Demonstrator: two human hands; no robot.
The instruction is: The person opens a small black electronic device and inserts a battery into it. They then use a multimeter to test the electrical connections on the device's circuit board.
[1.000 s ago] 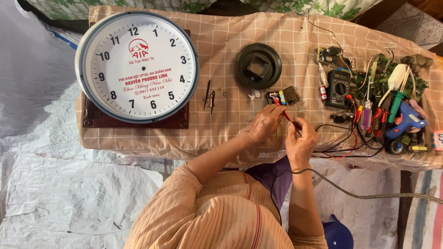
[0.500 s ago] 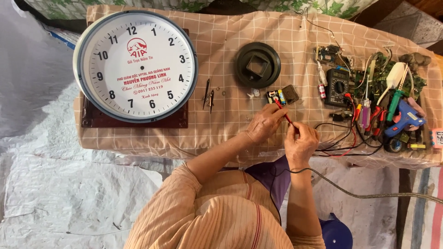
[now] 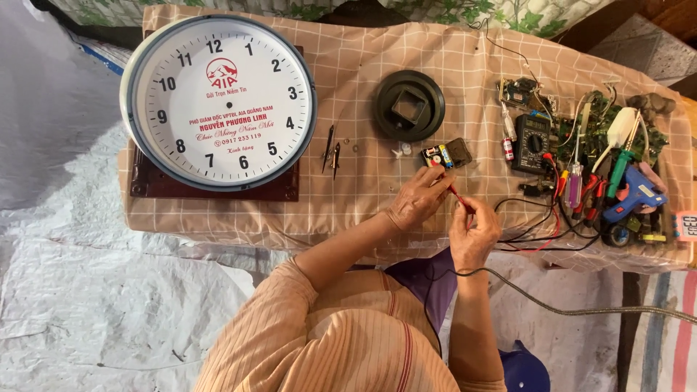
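We held a thin red probe [image 3: 456, 193] between both hands, low on the checked cloth [image 3: 363, 65] and just below the small clock movement [image 3: 446, 154]. Our left hand [image 3: 417, 199] curled over the probe's upper end, fingertips pinched around it; our right hand [image 3: 473, 234] closed on its lower end, thumb and forefinger gripping. The probe was slender and bright red, tilted from upper left to lower right, with most of its length hidden by our fingers. Its tip pointed toward the movement, but we could not tell whether it touched. The movement was a small dark box, its left part showing red and yellow, lying flat beside a few tiny white bits.

A black round housing [image 3: 409, 105] with a square opening lay above it. Two dark clock hands [image 3: 331, 149] lay to the left, near the big white clock [image 3: 218, 101] on its brown board. A black multimeter [image 3: 531, 142] sat to the right, red and black leads trailing toward our right hand, with a pile of tools [image 3: 617, 181] beyond.
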